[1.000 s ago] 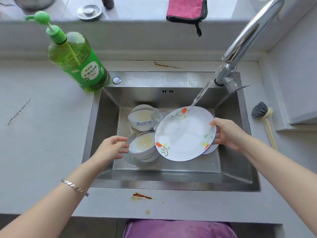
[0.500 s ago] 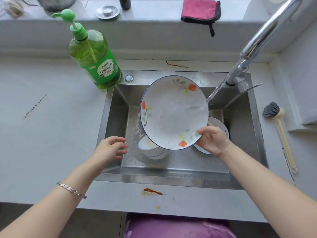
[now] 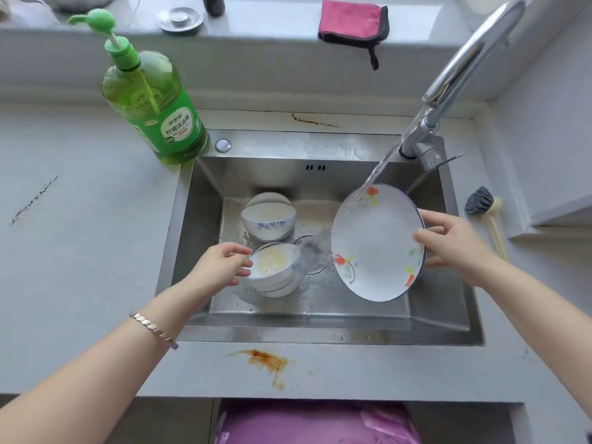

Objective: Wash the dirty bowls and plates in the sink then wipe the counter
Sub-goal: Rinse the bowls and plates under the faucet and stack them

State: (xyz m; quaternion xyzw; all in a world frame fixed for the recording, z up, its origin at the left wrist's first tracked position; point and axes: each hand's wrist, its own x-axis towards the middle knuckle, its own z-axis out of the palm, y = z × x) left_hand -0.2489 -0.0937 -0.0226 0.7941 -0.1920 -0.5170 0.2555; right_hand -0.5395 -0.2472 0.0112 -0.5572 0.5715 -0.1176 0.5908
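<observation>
My right hand (image 3: 455, 245) grips the right rim of a white flowered plate (image 3: 374, 245), held tilted over the steel sink (image 3: 192, 238). Water from the tap (image 3: 461, 75) strikes the plate's upper edge and spills off its left side. My left hand (image 3: 221, 267) hovers with loosely curled fingers at the rim of a stack of dirty bowls (image 3: 277, 270) and holds nothing. Another dirty bowl (image 3: 269, 219) lies on its side further back in the sink. An orange-brown stain (image 3: 266, 362) marks the counter in front of the sink.
A green dish-soap pump bottle (image 3: 153, 100) stands at the sink's back left corner. A pink cloth (image 3: 352, 22) and a metal sink plug (image 3: 180, 19) lie on the back ledge. A dish brush (image 3: 483, 209) rests right of the sink. Another brown streak (image 3: 314, 121) is behind the sink.
My right hand has swung the plate from high over the sink's middle down to the right under the water. My left hand has moved in to the bowl stack.
</observation>
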